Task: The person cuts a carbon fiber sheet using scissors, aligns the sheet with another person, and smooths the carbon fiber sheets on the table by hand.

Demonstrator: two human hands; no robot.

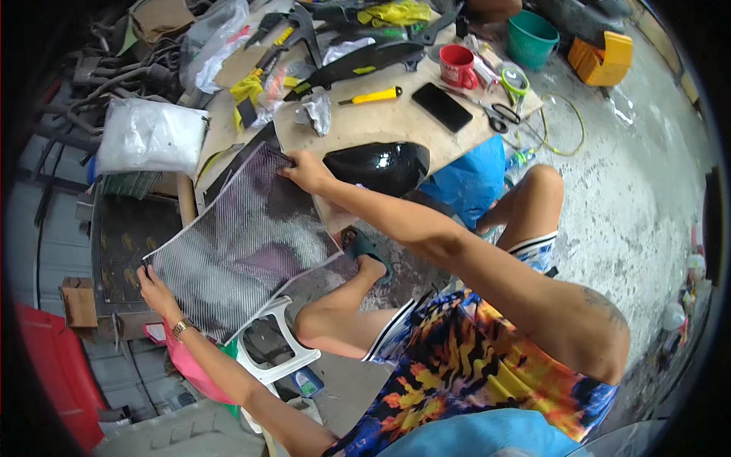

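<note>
A dark grey sheet with fine stripes (228,244), glossy and partly see-through, is stretched at a slant between my hands. My left hand (158,295), wearing a wristwatch, pinches its left edge near a corner. The upper right edge is gripped by my right hand (306,171), close to the table's front edge. Beside that hand lies a glossy black curved panel (384,165). Farther back on the wooden table are a yellow utility knife (375,96), a crumpled clear plastic wrapper (314,114) and a black phone (442,107).
A red mug (457,65), scissors (501,116) and a tape roll (515,81) sit at the table's right. Black molded parts (358,67) lie at the back. A white plastic bag (152,135) is at left, a white stool (283,365) below the sheet, a blue bag (468,181) under the table.
</note>
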